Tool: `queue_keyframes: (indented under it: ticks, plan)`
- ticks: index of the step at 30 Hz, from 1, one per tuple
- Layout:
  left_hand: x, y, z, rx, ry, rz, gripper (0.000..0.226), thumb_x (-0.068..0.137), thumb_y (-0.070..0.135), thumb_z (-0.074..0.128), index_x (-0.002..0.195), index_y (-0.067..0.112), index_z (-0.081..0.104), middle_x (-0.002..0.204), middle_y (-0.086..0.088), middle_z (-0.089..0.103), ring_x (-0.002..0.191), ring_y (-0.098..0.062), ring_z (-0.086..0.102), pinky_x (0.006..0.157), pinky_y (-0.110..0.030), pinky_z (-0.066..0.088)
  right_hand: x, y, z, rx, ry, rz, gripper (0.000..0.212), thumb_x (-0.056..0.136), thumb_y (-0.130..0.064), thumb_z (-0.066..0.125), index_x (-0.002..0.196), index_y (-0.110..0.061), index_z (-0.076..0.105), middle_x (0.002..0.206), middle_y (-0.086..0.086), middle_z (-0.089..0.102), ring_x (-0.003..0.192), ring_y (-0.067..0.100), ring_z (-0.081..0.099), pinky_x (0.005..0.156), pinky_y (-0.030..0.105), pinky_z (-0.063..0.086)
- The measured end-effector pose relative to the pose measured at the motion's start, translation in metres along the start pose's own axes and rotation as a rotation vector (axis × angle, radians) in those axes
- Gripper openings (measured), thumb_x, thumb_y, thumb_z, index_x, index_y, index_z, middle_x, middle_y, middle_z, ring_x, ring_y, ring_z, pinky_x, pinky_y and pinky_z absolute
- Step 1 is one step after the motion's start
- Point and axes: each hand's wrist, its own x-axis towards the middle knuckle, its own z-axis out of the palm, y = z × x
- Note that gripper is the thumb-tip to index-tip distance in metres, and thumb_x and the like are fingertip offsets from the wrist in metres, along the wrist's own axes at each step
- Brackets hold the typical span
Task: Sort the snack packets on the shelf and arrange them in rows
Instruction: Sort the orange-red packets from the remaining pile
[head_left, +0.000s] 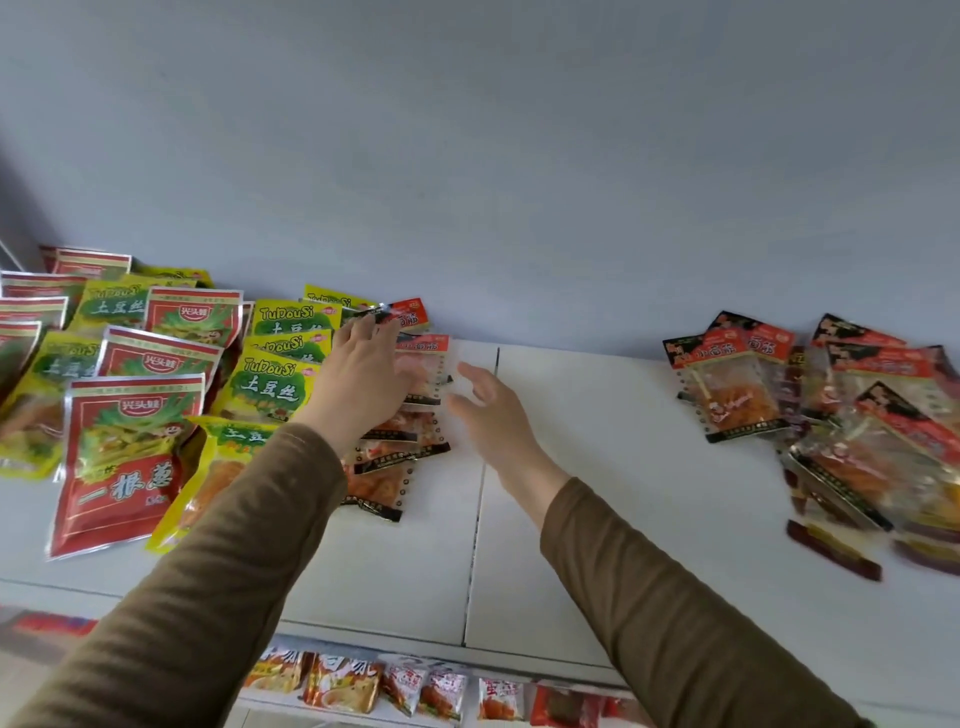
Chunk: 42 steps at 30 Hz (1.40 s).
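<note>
On the white shelf (571, 493), a column of clear packets with orange-red headers (421, 415) lies at the middle, overlapping front to back. My left hand (363, 374) rests flat on this column with its fingers straight, reaching toward the back packet (410, 312). Just right of the column, my right hand (485, 402) hovers with relaxed, spread fingers and holds nothing. Yellow-green packets (270, 384) and red packets (124, 457) lie in rough rows on the left. A loose heap of the clear orange-red packets (831, 405) lies at the right.
A grey back wall (519, 156) closes the shelf behind. A seam (483, 493) splits the shelf top near the middle. Below the front edge, a lower shelf holds more snack packets (395, 686). Dark red sticks (831, 556) lie near the right heap.
</note>
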Motion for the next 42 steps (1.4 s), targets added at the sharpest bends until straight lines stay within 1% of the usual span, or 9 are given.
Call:
queue_keyframes:
  ticks: [4,8,15,23,29,35,37,40,42]
  plan:
    - [-0.002,0.025,0.01,-0.051,0.048,0.121,0.072,0.098,0.038,0.06,0.16,0.02,0.029,0.169,-0.005,0.021,0.157,-0.027,0.012,0.127,-0.044,0.013,-0.012,-0.001,-0.033,-0.244,0.055,-0.139,0.048,0.098,-0.027,0.058,0.145,-0.024,0.05,0.149,-0.005,0.05,0.138,0.014,0.043,0.101,0.022,0.033]
    - [-0.01,0.059,0.028,-0.031,0.033,0.247,0.076,0.097,0.04,0.064,0.161,0.02,0.028,0.171,-0.005,0.017,0.158,-0.024,0.006,0.127,-0.041,0.007,-0.028,0.001,-0.081,-0.584,0.15,-0.266,0.05,0.098,-0.031,0.06,0.145,-0.019,0.049,0.146,-0.001,0.053,0.139,0.02,0.039,0.113,0.036,0.036]
    - [-0.027,0.146,0.064,-0.01,0.001,0.333,0.075,0.098,0.042,0.062,0.161,0.021,0.027,0.171,-0.003,0.017,0.159,-0.023,0.005,0.128,-0.044,0.009,-0.066,0.02,-0.178,-0.93,0.24,-0.331,0.051,0.098,-0.038,0.058,0.144,-0.019,0.049,0.146,0.001,0.051,0.139,0.025,0.038,0.114,0.041,0.031]
    - [-0.054,0.272,0.114,-0.079,-0.059,0.369,0.075,0.097,0.043,0.065,0.16,0.023,0.03,0.169,-0.003,0.022,0.159,-0.024,0.008,0.128,-0.046,0.013,-0.107,0.061,-0.303,-1.01,0.215,-0.34,0.052,0.097,-0.042,0.057,0.145,-0.026,0.047,0.148,-0.007,0.048,0.142,0.023,0.033,0.115,0.051,0.029]
    - [-0.067,0.331,0.134,-0.138,-0.078,0.351,0.075,0.096,0.046,0.064,0.16,0.029,0.028,0.167,0.0,0.028,0.157,-0.024,0.016,0.126,-0.043,0.019,-0.116,0.081,-0.36,-1.007,0.231,-0.32,0.054,0.097,-0.047,0.054,0.146,-0.027,0.044,0.15,-0.005,0.047,0.145,0.024,0.032,0.118,0.05,0.025]
    - [-0.068,0.363,0.142,-0.183,-0.103,0.339,0.071,0.096,0.044,0.066,0.157,0.024,0.034,0.159,-0.003,0.042,0.146,-0.027,0.035,0.117,-0.042,0.033,-0.117,0.092,-0.409,-0.989,0.365,-0.25,0.058,0.095,-0.046,0.059,0.146,-0.024,0.043,0.144,-0.001,0.053,0.139,0.024,0.041,0.113,0.045,0.038]
    - [-0.068,0.37,0.149,-0.193,-0.126,0.319,0.069,0.096,0.046,0.065,0.154,0.023,0.037,0.156,-0.004,0.045,0.143,-0.027,0.041,0.114,-0.043,0.038,-0.121,0.097,-0.422,-0.996,0.41,-0.174,0.065,0.094,-0.047,0.061,0.149,-0.024,0.037,0.15,0.002,0.047,0.143,0.029,0.035,0.113,0.048,0.037]
    - [-0.07,0.379,0.162,-0.223,-0.169,0.258,0.064,0.096,0.052,0.061,0.149,0.022,0.042,0.145,-0.004,0.054,0.127,-0.026,0.054,0.102,-0.041,0.048,-0.126,0.105,-0.436,-1.002,0.437,-0.055,0.082,0.09,-0.056,0.063,0.155,-0.025,0.024,0.157,0.006,0.036,0.145,0.032,0.031,0.112,0.048,0.038]
    - [-0.071,0.385,0.172,-0.219,-0.188,0.246,0.067,0.095,0.058,0.06,0.148,0.021,0.043,0.146,-0.004,0.054,0.127,-0.025,0.054,0.102,-0.042,0.048,-0.126,0.11,-0.442,-1.019,0.428,0.012,0.095,0.085,-0.064,0.064,0.157,-0.024,0.016,0.159,0.009,0.033,0.145,0.033,0.031,0.111,0.049,0.039]
